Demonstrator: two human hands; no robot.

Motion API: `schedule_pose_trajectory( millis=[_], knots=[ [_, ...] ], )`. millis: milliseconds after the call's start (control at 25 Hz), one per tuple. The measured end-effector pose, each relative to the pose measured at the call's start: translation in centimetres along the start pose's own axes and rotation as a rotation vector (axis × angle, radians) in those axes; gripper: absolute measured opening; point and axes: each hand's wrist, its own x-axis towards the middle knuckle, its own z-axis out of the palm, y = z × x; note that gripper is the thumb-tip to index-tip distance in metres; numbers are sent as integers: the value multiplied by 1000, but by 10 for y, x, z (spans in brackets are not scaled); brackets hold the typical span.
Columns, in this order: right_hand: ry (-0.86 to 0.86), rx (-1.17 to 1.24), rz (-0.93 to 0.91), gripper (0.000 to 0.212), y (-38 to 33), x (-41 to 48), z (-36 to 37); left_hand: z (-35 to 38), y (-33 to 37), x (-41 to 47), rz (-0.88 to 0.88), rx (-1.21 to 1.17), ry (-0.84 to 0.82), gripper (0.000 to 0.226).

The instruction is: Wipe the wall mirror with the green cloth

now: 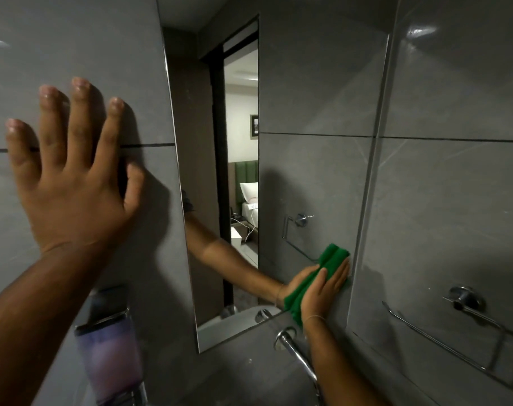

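Right hand (325, 291) flat, fingers straight, presses green cloth (333, 254) onto wall mirror (308, 98), lower-right corner; left hand (70, 183) open, splayed on tiled wall (73, 39), likely bracing.

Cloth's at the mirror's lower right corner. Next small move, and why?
Probably slide the right hand and cloth left along the bottom edge of the mirror: they sit pressed in its lower right corner, so all other glass lies left and above.

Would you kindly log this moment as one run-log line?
right hand: presses green cloth on mirror, lower-right corner | left hand: flat on wall tile | task: wiping
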Motion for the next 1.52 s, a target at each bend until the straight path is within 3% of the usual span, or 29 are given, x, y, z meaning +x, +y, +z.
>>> schedule_pose_trajectory(
  millis=[360, 600, 800, 1040, 1240, 1520],
  knots=[
    [51, -31, 68, 79, 14, 42, -13, -12, 8, -4, -3, -13, 36, 84],
    [22, -142, -181, 71, -19, 74, -5, -10, 7, -4, 18, 11, 51, 85],
    [-31, -215, -456, 72, -89, 145, 0, -14, 10, -5, 27, -2, 42, 86],
    [-40, -174, -612, 68, -214, 235, 15, -29, 18, -7, 56, -10, 57, 85],
    [-38, -174, -658, 70, -325, 289, 28, -41, 24, -7, 52, 21, 67, 84],
    [-59, -100, -639, 70, -374, 286, 39, -41, 25, -6, 62, 51, 94, 85]
  ],
)
